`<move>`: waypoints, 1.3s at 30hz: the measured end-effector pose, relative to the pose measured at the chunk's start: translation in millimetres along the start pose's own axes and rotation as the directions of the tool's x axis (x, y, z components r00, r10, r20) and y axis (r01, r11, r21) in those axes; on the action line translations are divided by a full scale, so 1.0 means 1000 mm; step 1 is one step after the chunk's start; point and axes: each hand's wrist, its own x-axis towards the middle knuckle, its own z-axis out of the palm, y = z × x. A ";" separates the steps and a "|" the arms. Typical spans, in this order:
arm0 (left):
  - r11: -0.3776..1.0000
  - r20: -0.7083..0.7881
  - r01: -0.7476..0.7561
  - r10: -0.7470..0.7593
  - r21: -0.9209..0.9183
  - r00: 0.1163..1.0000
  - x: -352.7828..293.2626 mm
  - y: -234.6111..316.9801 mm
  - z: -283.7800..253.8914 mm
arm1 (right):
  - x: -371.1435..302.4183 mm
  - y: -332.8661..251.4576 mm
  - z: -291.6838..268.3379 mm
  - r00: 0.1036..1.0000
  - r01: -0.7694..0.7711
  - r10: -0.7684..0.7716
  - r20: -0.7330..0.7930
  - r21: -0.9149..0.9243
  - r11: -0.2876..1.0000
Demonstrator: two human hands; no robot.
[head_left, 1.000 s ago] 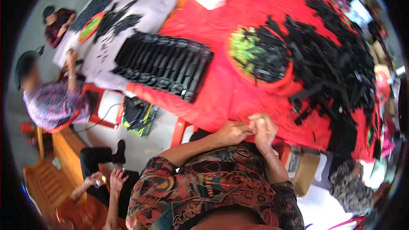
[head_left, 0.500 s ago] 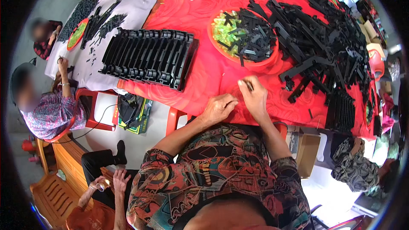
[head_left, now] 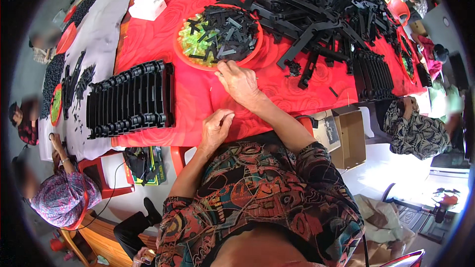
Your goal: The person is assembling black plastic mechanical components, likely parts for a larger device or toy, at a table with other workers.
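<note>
My right hand (head_left: 238,83) reaches to the near rim of an orange-red bowl (head_left: 260,44), its fingertips bent together; whatever they pinch, if anything, is too small to see. In the bowl lie small yellow-green pieces (head_left: 200,44) on the left and short black plastic strips (head_left: 232,29) on the right. My left hand (head_left: 216,129) is curled closed above the table's front edge, just in front of my body. Its fingers hide what may be inside them.
A row of long black plastic parts (head_left: 131,100) stands to the left on the red cloth (head_left: 193,91). To the right lie a large heap of black parts (head_left: 321,20) and another row (head_left: 373,75). A white tissue box (head_left: 148,5) is farther back. Other people sit around.
My right hand has moved forward from near my left hand to the bowl's rim. My left hand stays close to the table edge. The whole view has turned to the right.
</note>
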 end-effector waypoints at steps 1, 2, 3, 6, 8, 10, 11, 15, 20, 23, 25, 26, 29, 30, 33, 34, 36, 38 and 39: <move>1.000 0.000 -0.004 0.004 0.009 1.000 0.000 0.001 -0.001 | 0.001 0.000 0.000 1.000 0.018 -0.018 -0.009 0.025 1.000; 1.000 0.005 -0.010 0.010 0.009 1.000 0.000 0.002 0.000 | 0.001 0.000 -0.001 1.000 0.012 -0.012 -0.002 0.040 0.999; 1.000 0.004 -0.005 0.005 0.007 1.000 0.000 0.002 0.000 | 0.001 0.001 -0.001 1.000 0.009 -0.009 -0.008 0.034 0.999; 0.999 0.013 -0.022 0.022 0.029 1.000 -0.001 0.004 0.002 | 0.001 0.002 -0.008 1.000 -0.024 0.022 0.018 0.106 0.994; 0.998 0.010 -0.037 0.037 0.047 0.999 0.001 0.002 0.006 | -0.003 0.005 -0.007 0.999 -0.054 0.055 0.001 0.145 0.988; 0.999 0.008 -0.032 0.032 0.036 0.999 -0.001 -0.003 0.007 | -0.004 0.005 -0.007 0.997 -0.042 0.052 -0.056 0.155 0.987; 0.997 -0.003 -0.059 0.059 0.058 0.998 -0.004 -0.006 0.006 | -0.003 0.004 -0.006 0.994 -0.005 0.021 -0.105 0.154 0.988; 0.990 -0.004 0.081 -0.082 -0.115 0.997 -0.009 -0.009 0.002 | 0.002 -0.004 -0.017 0.960 -0.135 0.207 -0.189 0.335 0.933; 0.892 0.014 0.158 -0.167 -0.425 0.986 0.004 0.014 -0.003 | -0.010 -0.009 -0.045 0.968 -0.150 0.243 -0.058 0.640 0.753; 0.813 -0.024 0.118 -0.160 -0.570 0.987 0.007 0.019 -0.009 | -0.021 -0.019 -0.060 0.980 -0.199 0.118 0.161 0.760 0.618; 0.739 -0.020 0.122 -0.181 -0.663 0.983 0.010 0.024 -0.009 | -0.025 -0.019 -0.058 0.983 -0.176 0.078 0.164 0.748 0.640; 0.738 -0.015 0.123 -0.178 -0.664 0.984 0.010 0.023 -0.009 | -0.023 -0.022 -0.063 0.974 -0.216 0.074 0.216 0.765 0.607; 0.737 0.051 0.144 -0.147 -0.660 0.988 0.011 0.022 -0.009 | -0.025 -0.024 -0.065 0.958 -0.276 0.089 0.274 0.786 0.553; 0.726 0.036 0.165 -0.189 -0.668 0.981 0.008 0.022 -0.013 | -0.023 -0.029 -0.067 0.942 -0.334 0.152 0.300 0.788 0.518; 0.721 0.026 0.194 -0.236 -0.665 0.971 0.010 0.017 -0.012 | -0.028 -0.022 -0.055 0.907 -0.422 0.235 0.351 0.768 0.482; 0.731 0.009 0.195 -0.251 -0.654 0.968 0.010 0.015 -0.012 | -0.029 -0.019 -0.051 0.892 -0.451 0.235 0.385 0.752 0.480; 0.757 0.000 0.205 -0.261 -0.620 0.965 0.012 0.017 -0.013 | -0.031 -0.012 -0.046 0.894 -0.448 0.224 0.388 0.769 0.456; 0.784 -0.027 0.218 -0.287 -0.582 0.958 0.008 0.015 -0.016 | -0.031 -0.012 -0.042 0.893 -0.449 0.197 0.404 0.789 0.419; 0.798 -0.038 0.221 -0.292 -0.561 0.956 0.007 0.014 -0.016 | -0.030 -0.010 -0.040 0.884 -0.467 0.185 0.430 0.780 0.418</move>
